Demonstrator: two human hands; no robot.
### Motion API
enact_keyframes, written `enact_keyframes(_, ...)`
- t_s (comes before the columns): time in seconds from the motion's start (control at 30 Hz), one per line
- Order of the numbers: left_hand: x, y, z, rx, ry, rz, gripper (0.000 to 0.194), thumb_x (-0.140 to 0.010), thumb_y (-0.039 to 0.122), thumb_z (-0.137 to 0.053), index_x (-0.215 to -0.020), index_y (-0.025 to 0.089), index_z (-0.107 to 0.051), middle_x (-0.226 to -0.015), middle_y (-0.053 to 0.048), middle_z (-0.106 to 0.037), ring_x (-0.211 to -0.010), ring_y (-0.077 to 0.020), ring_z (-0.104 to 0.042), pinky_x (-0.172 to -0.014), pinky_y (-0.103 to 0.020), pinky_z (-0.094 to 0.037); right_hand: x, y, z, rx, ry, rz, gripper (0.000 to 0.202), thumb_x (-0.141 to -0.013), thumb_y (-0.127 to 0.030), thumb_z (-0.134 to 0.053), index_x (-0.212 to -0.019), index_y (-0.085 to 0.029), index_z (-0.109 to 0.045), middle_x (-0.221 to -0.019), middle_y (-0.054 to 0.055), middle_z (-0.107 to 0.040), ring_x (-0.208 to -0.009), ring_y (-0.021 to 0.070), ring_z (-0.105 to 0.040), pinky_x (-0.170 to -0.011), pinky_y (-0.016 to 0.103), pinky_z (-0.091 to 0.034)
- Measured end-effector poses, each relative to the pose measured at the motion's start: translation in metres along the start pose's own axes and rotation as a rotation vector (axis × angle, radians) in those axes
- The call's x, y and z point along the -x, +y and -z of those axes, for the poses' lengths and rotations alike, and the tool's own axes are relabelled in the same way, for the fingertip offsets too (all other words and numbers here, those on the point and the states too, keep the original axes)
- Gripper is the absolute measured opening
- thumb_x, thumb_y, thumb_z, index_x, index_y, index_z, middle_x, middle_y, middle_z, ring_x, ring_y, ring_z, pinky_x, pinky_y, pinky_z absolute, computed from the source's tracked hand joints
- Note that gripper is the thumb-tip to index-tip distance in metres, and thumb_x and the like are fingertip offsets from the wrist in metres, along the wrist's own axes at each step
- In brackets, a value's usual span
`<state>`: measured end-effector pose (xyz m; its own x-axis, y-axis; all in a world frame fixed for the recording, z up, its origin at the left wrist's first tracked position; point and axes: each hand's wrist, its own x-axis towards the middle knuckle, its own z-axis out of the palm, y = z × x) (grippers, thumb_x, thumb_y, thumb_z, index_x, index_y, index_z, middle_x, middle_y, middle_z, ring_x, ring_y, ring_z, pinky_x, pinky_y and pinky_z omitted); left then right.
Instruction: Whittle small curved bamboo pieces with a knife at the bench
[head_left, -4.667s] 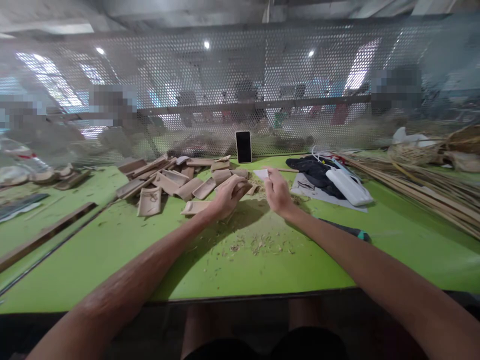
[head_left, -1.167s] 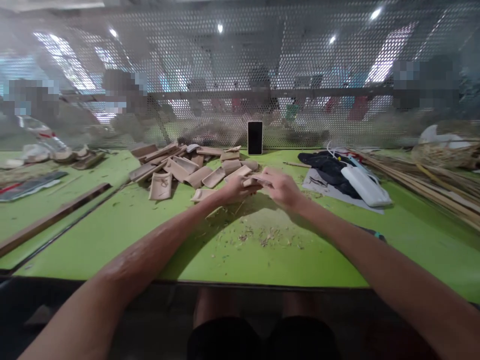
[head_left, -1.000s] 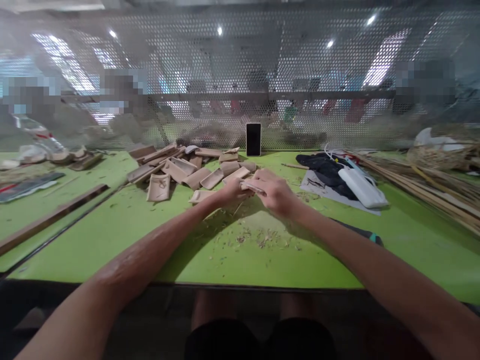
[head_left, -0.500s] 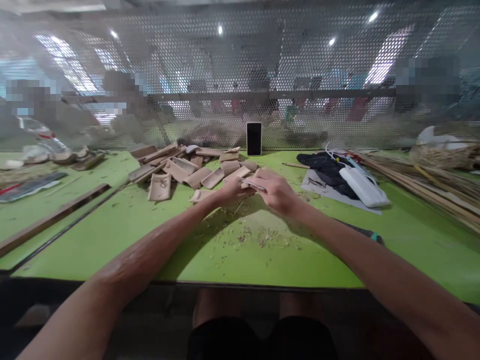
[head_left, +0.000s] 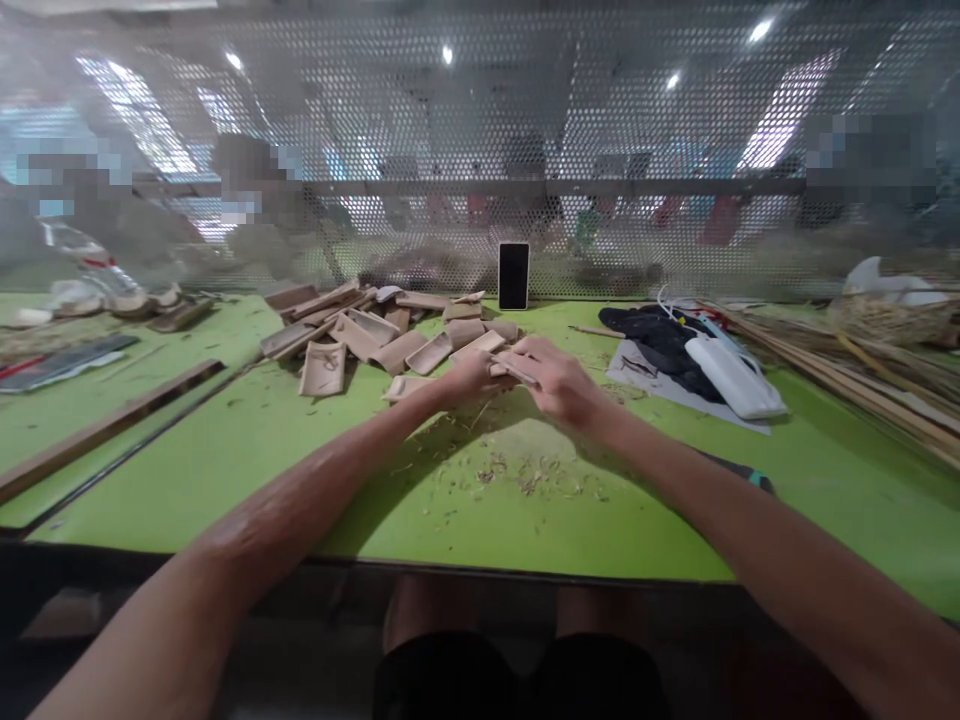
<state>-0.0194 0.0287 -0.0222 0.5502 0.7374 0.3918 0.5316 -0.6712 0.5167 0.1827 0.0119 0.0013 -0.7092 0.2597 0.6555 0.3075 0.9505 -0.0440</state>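
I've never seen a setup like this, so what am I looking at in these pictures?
There's no machine: these are a person's bare hands, and every picture comes from one camera worn on their head, looking forward and down. The left hand holds a small pale piece; the right hand holds a thin flat thing against it, too small to identify. On the green table lie curved wooden pieces, shavings, dark cloth and long thin strips. Something phone-like stands upright at the back.

Glaring overhead lamps (head_left: 448, 54) (blurry edges).
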Motion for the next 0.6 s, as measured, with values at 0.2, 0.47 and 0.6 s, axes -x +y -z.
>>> enact_keyframes(0.2, 0.0007, 0.0015, 0.0034, 0.002, -0.015, 0.024, 0.016, -0.092, 0.027, -0.059, -0.088, 0.014, -0.068, -0.080, -0.003, -0.068, -0.071, -0.0131, -0.056, -0.066, -0.026, -0.044, 0.0003, -0.0010, 0.0008, -0.029, -0.016, -0.013, 0.037, -0.099, -0.010, -0.045, -0.127, -0.025, -0.065, -0.112, 0.012, -0.064, -0.100, 0.0276, -0.059, -0.078, 0.045, -0.056)
enact_keyframes(0.47, -0.0035, 0.0003, 0.0047, -0.130, -0.017, 0.065, 0.015, -0.090, 0.025, -0.062, -0.081, 0.014, -0.068, -0.081, -0.004, -0.067, -0.071, -0.0142, -0.056, -0.064, -0.026, -0.041, -0.0049, -0.0041, -0.0016, -0.028, 0.110, 0.051, 0.027, -0.098, -0.018, -0.057, -0.122, -0.023, -0.069, -0.116, 0.012, -0.069, -0.105, 0.0273, -0.063, -0.086, 0.049, -0.058)
enact_keyframes(0.6, -0.0021, 0.0049, 0.0033, -0.112, 0.000, 0.080, 0.012, -0.090, 0.022, -0.063, -0.084, 0.013, -0.068, -0.081, -0.002, -0.067, -0.071, -0.0129, -0.052, -0.061, -0.025, -0.038, -0.0038, -0.0030, -0.0021, -0.056, 0.094, 0.077, 0.024, -0.100, -0.018, -0.054, -0.117, -0.018, -0.071, -0.111, 0.012, -0.072, -0.107, 0.0259, -0.064, -0.089, 0.045, -0.058)
